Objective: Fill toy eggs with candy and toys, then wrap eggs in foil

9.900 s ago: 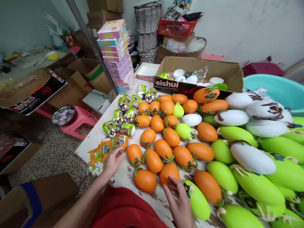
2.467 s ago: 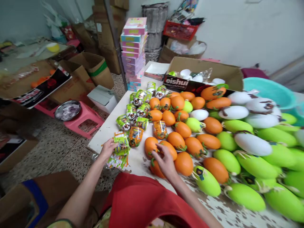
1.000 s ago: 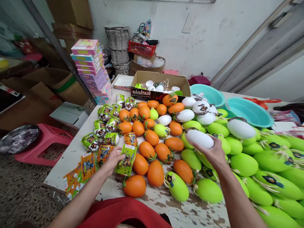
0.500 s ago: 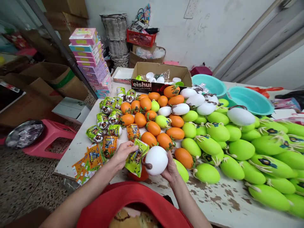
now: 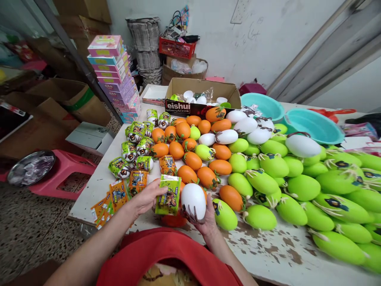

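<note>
My left hand (image 5: 149, 197) pinches a green printed wrapper (image 5: 168, 195) by its left side, front facing me. Just to the right, my right hand (image 5: 207, 218) holds a white egg (image 5: 193, 201) from below and its right side; brown claw-like strands lie on its lower part. The wrapper and egg are side by side. Beneath them an orange egg (image 5: 174, 219) is partly hidden. Several wrapped eggs (image 5: 119, 167) stand at the left, near flat orange and green wrappers (image 5: 118, 194). Orange eggs (image 5: 192, 160) fill the middle of the table, beyond my hands.
Many green eggs (image 5: 303, 188) cover the right of the table (image 5: 247, 254). An open cardboard box (image 5: 205, 85) and two turquoise basins (image 5: 315, 125) stand at the back. Stacked boxes (image 5: 120, 85) rise at the back left; a pink stool (image 5: 64, 174) is left of the table.
The green wrapper has turned from tilted to nearly upright. The white egg has rotated, so its brown strands now point down at the front, and it has shifted slightly left.
</note>
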{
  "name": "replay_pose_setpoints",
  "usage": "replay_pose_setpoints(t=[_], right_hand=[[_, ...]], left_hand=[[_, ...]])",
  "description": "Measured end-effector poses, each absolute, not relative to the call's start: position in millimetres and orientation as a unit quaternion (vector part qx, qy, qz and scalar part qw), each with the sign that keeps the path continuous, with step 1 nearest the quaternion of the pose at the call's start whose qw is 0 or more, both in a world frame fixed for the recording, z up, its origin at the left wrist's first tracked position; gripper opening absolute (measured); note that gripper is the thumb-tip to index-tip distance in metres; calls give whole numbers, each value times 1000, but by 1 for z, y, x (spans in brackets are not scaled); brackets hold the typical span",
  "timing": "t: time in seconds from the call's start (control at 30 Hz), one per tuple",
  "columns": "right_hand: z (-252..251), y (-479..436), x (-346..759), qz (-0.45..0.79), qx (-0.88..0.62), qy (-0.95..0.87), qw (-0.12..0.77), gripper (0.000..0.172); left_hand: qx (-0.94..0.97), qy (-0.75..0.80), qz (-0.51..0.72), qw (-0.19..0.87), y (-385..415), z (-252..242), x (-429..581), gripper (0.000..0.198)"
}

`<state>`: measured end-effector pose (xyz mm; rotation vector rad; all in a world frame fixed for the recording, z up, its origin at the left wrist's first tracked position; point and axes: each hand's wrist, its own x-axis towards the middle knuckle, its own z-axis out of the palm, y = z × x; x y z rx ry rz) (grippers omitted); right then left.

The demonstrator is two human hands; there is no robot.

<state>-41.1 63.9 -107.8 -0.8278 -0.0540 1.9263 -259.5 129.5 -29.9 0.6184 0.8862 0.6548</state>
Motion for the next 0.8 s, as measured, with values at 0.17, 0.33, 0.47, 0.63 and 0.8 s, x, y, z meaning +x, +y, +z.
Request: replay_pose_setpoints(t=[0.17,0.33,0.47,0.63,0.8], right_hand=[[-120,56,-56,796,-359,-9,488,54],[-117,50,-58,822,-327,46,464,61],[-112,50,-60,818,-348,29,456,49],[-108,50,-56,820,-375,-23,431,44],[-109,51,-51,825,-397,-81,393,38]], left_hand=[[312,400,287,813,128,-33,-261,48],[349,502,309,728,137,-46,-273,31],[330,495,284,752,140,-44,-274,30],[287,468,249,798,150,-43,-275,27],[299,506,220,779,163,-51,-273,30]])
